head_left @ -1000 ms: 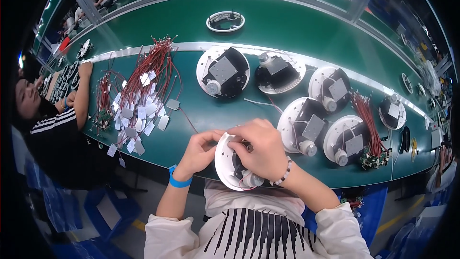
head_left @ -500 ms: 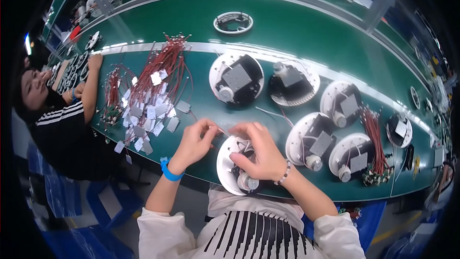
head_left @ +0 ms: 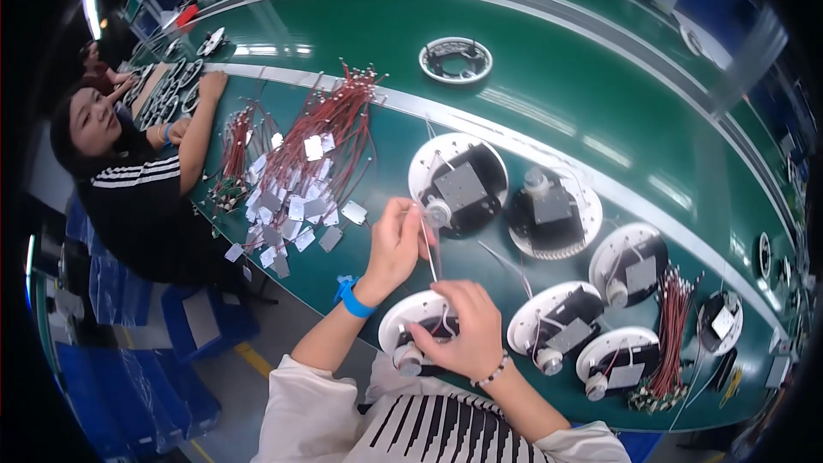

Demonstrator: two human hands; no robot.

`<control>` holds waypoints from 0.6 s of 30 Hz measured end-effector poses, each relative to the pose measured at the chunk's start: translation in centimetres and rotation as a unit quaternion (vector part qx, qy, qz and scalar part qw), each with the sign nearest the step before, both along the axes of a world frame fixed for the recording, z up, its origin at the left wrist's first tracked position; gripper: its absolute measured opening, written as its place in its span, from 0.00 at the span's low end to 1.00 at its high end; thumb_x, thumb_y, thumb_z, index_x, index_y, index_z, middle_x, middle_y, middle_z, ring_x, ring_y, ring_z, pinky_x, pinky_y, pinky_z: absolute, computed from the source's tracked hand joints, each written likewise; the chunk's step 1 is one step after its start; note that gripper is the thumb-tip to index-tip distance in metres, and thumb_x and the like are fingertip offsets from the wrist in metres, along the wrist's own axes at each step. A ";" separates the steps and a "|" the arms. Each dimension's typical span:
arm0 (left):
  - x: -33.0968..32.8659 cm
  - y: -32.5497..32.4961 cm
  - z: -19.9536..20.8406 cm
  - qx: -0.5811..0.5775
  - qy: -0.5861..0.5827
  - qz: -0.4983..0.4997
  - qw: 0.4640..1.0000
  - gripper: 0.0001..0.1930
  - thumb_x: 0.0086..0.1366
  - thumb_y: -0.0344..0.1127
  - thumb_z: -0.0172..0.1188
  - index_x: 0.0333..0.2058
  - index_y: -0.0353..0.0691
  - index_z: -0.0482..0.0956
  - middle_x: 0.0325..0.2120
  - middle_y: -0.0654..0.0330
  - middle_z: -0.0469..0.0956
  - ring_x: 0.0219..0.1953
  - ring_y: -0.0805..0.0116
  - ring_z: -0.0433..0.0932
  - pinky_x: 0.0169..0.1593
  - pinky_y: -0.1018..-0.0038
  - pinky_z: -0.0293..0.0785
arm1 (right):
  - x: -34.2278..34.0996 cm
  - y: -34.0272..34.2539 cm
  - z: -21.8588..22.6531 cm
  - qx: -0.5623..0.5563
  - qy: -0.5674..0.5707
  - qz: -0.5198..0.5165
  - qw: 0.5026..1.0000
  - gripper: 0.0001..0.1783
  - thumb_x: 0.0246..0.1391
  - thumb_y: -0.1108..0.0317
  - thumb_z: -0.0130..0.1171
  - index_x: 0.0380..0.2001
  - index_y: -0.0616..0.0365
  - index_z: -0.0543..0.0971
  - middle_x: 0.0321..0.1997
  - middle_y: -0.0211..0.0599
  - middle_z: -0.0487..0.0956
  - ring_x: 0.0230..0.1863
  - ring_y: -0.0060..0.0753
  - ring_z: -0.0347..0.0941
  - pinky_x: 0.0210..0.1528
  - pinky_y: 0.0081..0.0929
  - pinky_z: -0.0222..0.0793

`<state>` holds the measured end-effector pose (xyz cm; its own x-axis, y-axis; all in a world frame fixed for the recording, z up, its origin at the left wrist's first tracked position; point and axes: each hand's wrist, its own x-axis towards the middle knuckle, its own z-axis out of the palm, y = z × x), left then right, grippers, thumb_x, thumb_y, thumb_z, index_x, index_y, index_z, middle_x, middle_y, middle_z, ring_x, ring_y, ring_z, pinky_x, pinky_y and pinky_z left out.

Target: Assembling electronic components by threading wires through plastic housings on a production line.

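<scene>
Near the front edge of the bench sits a round white lamp-like housing (head_left: pixel 392 319) with a black inside and a small silvery cylinder. My right hand (head_left: pixel 467 330) curls over its right side, thumb at the inside and fingertips by the rim. A thin pale wire (head_left: pixel 430 255) stretches from those fingertips up to my left hand (head_left: pixel 399 244), which pinches its upper end. The left hand is raised in front of another white housing (head_left: pixel 420 165), which has a grey plate on its black centre. Whether the right fingertips also grip the wire is hard to make out.
Left of my hands lies a heap of red wires (head_left: pixel 330 116) with small silvery plates (head_left: pixel 296 206). Several similar housings (head_left: pixel 557 206) stand to the right, beside a red wire bundle (head_left: pixel 675 317). A white ring (head_left: pixel 456 60) rests beyond the rail. A co-worker (head_left: pixel 129 171) sits at left.
My left hand has moved up and away from my right hand, drawing the pale wire out between them. The right hand stays at the housing. The view has shifted.
</scene>
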<state>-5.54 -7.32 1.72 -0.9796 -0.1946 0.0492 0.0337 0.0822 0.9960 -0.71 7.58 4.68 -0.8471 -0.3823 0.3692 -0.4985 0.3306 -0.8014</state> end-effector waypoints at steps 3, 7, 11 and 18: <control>-0.2 -2.2 -1.3 0.039 0.041 0.036 0.998 0.05 0.63 0.34 0.41 0.33 0.40 0.62 0.16 0.65 0.68 0.16 0.80 0.66 0.16 0.86 0.61 | 0.8 -0.6 0.1 0.003 0.026 -0.002 1.000 0.24 0.27 0.64 0.64 0.32 0.61 0.71 0.30 0.43 0.71 0.32 0.45 0.68 0.35 0.32 0.64; -1.5 -1.6 0.2 0.004 -0.026 -0.004 1.000 0.07 0.60 0.34 0.45 0.28 0.36 0.67 0.17 0.63 0.69 0.21 0.78 0.68 0.25 0.80 0.65 | 0.6 0.5 -0.5 0.037 -0.016 -0.031 0.999 0.25 0.26 0.68 0.62 0.33 0.64 0.69 0.31 0.47 0.69 0.33 0.48 0.67 0.36 0.34 0.63; -1.2 -4.7 0.9 -0.084 -0.006 -0.083 0.993 0.06 0.58 0.32 0.47 0.30 0.36 0.68 0.18 0.62 0.72 0.18 0.76 0.69 0.21 0.79 0.65 | 1.9 0.6 0.0 0.062 -0.019 -0.029 0.997 0.26 0.29 0.64 0.63 0.35 0.64 0.69 0.32 0.48 0.69 0.34 0.48 0.66 0.36 0.34 0.63; 2.1 -8.7 0.3 -0.441 0.161 -0.274 0.839 0.09 0.43 0.28 0.57 0.28 0.39 0.73 0.42 0.54 0.66 0.43 0.57 0.65 0.45 0.68 0.63 | 2.0 0.9 0.5 0.068 0.016 -0.060 0.996 0.24 0.29 0.65 0.62 0.33 0.63 0.70 0.31 0.46 0.71 0.32 0.47 0.67 0.34 0.34 0.63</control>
